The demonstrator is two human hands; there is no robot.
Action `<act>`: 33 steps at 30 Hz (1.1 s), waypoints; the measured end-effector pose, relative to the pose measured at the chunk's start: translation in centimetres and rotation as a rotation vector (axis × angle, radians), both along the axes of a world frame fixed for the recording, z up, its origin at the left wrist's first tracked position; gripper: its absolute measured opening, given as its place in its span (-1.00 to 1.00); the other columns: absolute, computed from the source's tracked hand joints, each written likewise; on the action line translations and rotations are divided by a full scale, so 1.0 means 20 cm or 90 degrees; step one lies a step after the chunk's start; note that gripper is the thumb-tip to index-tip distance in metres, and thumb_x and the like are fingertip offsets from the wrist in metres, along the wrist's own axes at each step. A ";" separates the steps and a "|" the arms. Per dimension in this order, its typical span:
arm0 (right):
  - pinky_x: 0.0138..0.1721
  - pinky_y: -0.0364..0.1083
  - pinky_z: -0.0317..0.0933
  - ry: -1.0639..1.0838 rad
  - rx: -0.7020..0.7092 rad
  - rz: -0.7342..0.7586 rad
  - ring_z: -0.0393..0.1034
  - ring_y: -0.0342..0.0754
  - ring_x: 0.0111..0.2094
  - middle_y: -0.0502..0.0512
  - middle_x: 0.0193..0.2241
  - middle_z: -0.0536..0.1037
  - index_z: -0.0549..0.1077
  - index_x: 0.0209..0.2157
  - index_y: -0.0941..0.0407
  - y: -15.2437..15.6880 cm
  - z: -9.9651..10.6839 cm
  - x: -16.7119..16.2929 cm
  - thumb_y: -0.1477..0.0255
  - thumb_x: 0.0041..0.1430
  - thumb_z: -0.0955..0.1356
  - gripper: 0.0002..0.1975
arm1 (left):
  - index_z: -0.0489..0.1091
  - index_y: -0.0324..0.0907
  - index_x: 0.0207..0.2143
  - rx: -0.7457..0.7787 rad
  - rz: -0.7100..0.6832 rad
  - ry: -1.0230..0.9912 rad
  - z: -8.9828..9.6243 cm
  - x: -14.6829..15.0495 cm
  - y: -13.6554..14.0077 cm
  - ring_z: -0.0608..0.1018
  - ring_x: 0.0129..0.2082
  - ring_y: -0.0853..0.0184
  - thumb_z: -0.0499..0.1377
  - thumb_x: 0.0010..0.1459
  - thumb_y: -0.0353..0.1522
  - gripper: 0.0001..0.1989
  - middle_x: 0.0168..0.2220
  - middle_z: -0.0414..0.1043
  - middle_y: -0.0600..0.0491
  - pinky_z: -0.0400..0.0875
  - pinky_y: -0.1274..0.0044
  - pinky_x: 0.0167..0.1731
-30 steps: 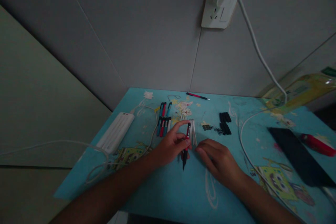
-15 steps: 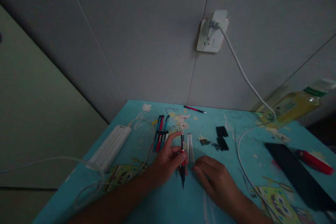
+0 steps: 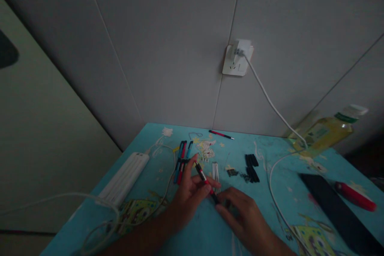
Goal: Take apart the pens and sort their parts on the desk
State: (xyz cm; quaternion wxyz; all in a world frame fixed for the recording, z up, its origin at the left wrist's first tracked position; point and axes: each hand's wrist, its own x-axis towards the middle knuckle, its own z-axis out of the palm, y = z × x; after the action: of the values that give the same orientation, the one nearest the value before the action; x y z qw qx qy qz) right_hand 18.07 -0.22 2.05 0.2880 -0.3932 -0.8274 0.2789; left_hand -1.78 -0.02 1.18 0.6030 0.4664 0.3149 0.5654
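Observation:
My left hand (image 3: 187, 196) is closed around a red and black pen (image 3: 201, 173), its index finger stretched up to the pen's top end. The pen tilts down to the right. At its lower black end, the thumb and fingers of my right hand (image 3: 243, 212) pinch the pen near the tip. Just behind the hands lie several thin white pen refills (image 3: 215, 171). Blue and red pen barrels (image 3: 181, 164) are grouped to the left. On the right are black sleeve-like pieces (image 3: 251, 168) beside small dark parts (image 3: 232, 172).
Another red and black pen (image 3: 221, 134) lies near the wall. A white power strip (image 3: 126, 178) sits left. To the right are a white cable (image 3: 271, 172), a yellow liquid bottle (image 3: 325, 134), a dark flat strip (image 3: 336, 208) and a red-handled object (image 3: 355, 196).
The pen has swung from nearly upright to a slant, its lower end now to the right. My right hand has come to that end and pinches it. The camera view has shifted up slightly.

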 end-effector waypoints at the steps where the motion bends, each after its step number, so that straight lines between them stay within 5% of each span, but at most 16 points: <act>1: -0.21 -0.11 0.30 0.005 -0.003 0.000 0.44 -0.07 -0.28 0.05 -0.31 0.52 0.45 -0.20 0.07 0.00 -0.01 -0.01 0.35 0.33 0.32 -0.89 | -0.41 -0.02 0.39 -0.003 -0.002 0.003 -0.01 0.00 0.00 0.61 -0.17 0.21 0.20 0.28 -0.30 -0.10 -0.12 0.55 -0.10 0.46 0.33 -0.11; 5: -0.23 -0.11 0.30 0.017 0.017 -0.022 0.44 -0.07 -0.31 0.05 -0.33 0.52 0.46 -0.20 0.07 0.02 -0.03 -0.02 0.36 0.36 0.29 -0.87 | -0.27 -0.01 0.39 -0.018 0.006 -0.003 -0.02 0.01 0.00 0.58 -0.07 0.18 0.24 0.25 -0.29 -0.14 -0.05 0.53 -0.12 0.42 0.29 -0.01; 9: -0.15 -0.07 0.30 -0.032 0.100 -0.136 0.46 -0.02 -0.22 0.12 -0.24 0.55 0.47 -0.14 0.07 0.17 0.05 0.06 0.31 0.38 0.25 -0.79 | -0.10 -0.01 0.36 -0.019 0.046 -0.022 -0.04 0.01 0.04 0.53 0.03 0.17 0.29 0.20 -0.27 -0.19 0.04 0.46 -0.12 0.40 0.33 0.03; 12: -0.15 -0.09 0.28 -0.176 0.158 -0.230 0.47 -0.03 -0.21 0.09 -0.20 0.57 0.48 -0.10 0.05 0.39 0.14 0.13 0.25 0.38 0.25 -0.76 | 0.29 -0.18 0.13 -0.035 0.051 0.049 -0.06 0.00 0.07 0.59 -0.32 0.31 0.19 0.28 -0.20 -0.57 -0.25 0.50 -0.02 0.49 0.50 -0.32; 14: -0.11 -0.09 0.26 -0.348 0.183 -0.269 0.47 -0.02 -0.14 0.11 -0.15 0.57 0.48 -0.06 0.05 0.56 0.17 0.16 0.26 0.40 0.21 -0.73 | 0.41 -0.24 -0.08 -0.033 0.044 0.106 -0.06 -0.01 0.07 0.49 -0.57 0.43 0.13 0.31 -0.17 -0.67 -0.45 0.41 0.09 0.36 0.60 -0.56; 21: -0.23 -0.11 0.25 -0.475 0.153 -0.280 0.51 0.03 -0.19 0.19 -0.24 0.60 0.55 -0.21 0.11 0.92 0.05 0.12 0.32 0.34 0.28 -0.77 | 0.42 -0.26 -0.13 -0.024 0.017 0.185 -0.06 -0.01 0.03 0.37 -0.68 0.52 0.08 0.32 -0.11 -0.62 -0.52 0.32 0.15 0.20 0.66 -0.66; 33: -0.09 -0.06 0.21 -0.560 0.160 -0.296 0.45 0.08 -0.06 0.26 -0.13 0.54 0.51 -0.05 0.12 1.05 -0.03 0.13 0.32 0.38 0.23 -0.71 | 0.46 -0.23 -0.18 -0.029 -0.009 0.254 -0.05 0.00 0.00 0.28 -0.74 0.55 0.05 0.29 -0.02 -0.54 -0.56 0.35 0.12 0.10 0.70 -0.74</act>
State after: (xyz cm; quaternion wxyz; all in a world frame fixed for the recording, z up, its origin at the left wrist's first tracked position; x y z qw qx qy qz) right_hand 20.65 20.76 1.42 0.0122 -0.6091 -0.7884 -0.0860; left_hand -1.83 0.07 0.14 0.5429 0.5576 0.4380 0.4500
